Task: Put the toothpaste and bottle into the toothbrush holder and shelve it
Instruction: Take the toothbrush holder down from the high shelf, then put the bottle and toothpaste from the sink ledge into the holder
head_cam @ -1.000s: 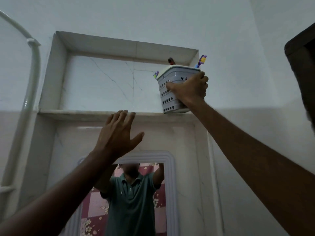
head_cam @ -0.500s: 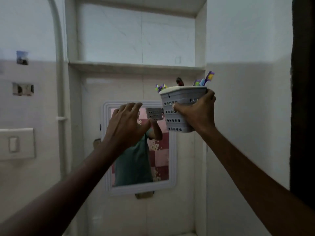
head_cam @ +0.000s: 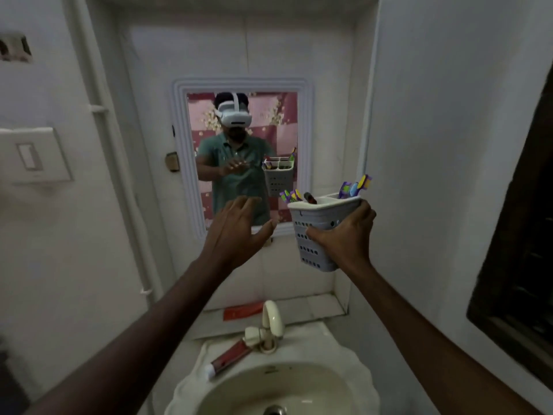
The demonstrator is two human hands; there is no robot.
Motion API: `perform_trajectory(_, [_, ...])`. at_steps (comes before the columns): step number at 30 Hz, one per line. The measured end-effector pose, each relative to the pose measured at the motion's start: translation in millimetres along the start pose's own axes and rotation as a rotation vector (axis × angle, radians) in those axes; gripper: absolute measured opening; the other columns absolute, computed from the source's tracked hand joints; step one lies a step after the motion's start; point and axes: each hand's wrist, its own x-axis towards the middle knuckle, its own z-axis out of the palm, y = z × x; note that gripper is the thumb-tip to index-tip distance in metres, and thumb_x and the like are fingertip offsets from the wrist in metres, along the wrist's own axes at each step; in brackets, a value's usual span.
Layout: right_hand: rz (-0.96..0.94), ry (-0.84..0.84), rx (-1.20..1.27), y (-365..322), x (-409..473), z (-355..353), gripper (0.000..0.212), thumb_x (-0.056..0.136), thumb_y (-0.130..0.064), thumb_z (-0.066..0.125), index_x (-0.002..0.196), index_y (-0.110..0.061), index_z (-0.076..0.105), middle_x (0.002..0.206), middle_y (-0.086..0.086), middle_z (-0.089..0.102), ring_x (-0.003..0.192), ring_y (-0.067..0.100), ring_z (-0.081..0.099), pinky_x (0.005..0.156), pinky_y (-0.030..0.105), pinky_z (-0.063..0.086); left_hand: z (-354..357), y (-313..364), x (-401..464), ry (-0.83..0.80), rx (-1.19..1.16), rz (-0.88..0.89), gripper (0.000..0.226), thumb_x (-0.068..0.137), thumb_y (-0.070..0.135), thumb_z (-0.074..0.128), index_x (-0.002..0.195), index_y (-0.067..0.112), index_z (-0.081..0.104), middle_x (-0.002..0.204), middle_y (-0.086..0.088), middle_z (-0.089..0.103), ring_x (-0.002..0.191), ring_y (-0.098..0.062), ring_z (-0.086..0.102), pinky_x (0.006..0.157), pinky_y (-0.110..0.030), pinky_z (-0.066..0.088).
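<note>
My right hand (head_cam: 344, 238) grips a grey perforated toothbrush holder (head_cam: 317, 223) in the air in front of the mirror's lower right corner. Colourful toothbrush heads (head_cam: 356, 187) and a dark red item (head_cam: 309, 197) stick out of its top. My left hand (head_cam: 236, 232) hovers to its left, fingers spread, holding nothing. A red toothpaste tube with a white cap (head_cam: 229, 356) lies on the sink rim (head_cam: 353, 357) left of the tap. A flat red box (head_cam: 242, 312) lies on the ledge behind the sink. I see no bottle.
A white-framed mirror (head_cam: 305, 130) hangs on the tiled wall and reflects a person wearing a headset. A cream tap (head_cam: 270, 322) stands at the back of the basin. A switch plate (head_cam: 33, 155) and a pipe (head_cam: 119, 163) are on the left; a dark frame (head_cam: 517, 265) is on the right.
My right hand has brought the holder down from the high shelf to mirror height. My view has tipped down, so the sink and toothpaste show now. The left hand came down alongside it.
</note>
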Motion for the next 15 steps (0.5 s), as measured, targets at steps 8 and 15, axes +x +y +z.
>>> perform_trajectory(8, [0.139,-0.079,0.023,110,-52,44,0.123,0.047,-0.034,0.098,0.142,-0.001,0.029,0.139,0.015,0.049,0.13,0.036,0.052,0.103,0.04,0.047,103,-14,-24,-0.259,-0.049,-0.088,0.057,0.092,0.048,0.056,0.138,0.015,0.051,0.142,-0.009,0.053,0.129,-0.028,0.05,0.104,-0.041,0.043])
perform_trajectory(15, [0.201,-0.062,0.029,176,-113,85,0.124,0.053,-0.043,0.098,0.146,0.003,0.03,0.139,0.017,0.053,0.127,0.036,0.054,0.099,0.023,0.041,180,-29,-34,-0.453,-0.063,-0.153,0.05,0.093,0.043,0.056,0.135,0.017,0.053,0.138,-0.01,0.056,0.124,-0.029,0.054,0.102,-0.041,0.045])
